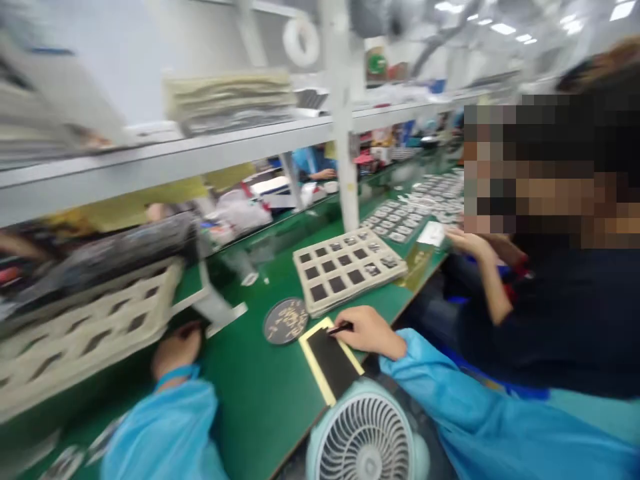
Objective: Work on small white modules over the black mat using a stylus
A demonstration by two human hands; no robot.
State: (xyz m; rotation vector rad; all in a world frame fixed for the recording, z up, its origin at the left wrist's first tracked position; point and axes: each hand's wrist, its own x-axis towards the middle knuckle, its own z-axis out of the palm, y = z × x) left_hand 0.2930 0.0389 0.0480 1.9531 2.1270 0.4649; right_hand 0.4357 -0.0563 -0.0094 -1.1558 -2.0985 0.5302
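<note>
Right hand (367,330) closed in a pinch; left hand (176,352) too blurred to tell. Just beside the right hand, the sheet (331,360) looks light, bendable, best taken by its yellow border (317,375); the pinched tool (341,328) seems stiff.

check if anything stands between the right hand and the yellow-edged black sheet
Nothing visible does: the right hand, holding a slim dark tool, is at the far end of the black sheet. The round fan only hides the sheet's near end from this view, away from the hand.
</note>
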